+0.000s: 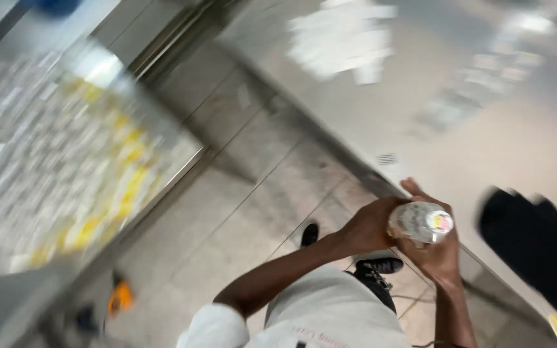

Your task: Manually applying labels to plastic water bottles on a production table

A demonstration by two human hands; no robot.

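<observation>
While our left hand (370, 227) and right hand (434, 254) close together around the small clear plastic jar (420, 222) above the grey tiled floor (227, 212), seemingly at its lid, we should grip firmly.

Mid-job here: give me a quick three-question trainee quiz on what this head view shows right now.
1. True or false: both hands grip the clear container.
2. What lies on the steel counter to the person's right? A) a black item B) a red bucket C) a green plate
3. Fill in: the floor below is covered in grey ____.

Key: 1 true: the left hand and the right hand both wrap round it. 2 A: the black item, blurred. 3 tiles.
</observation>
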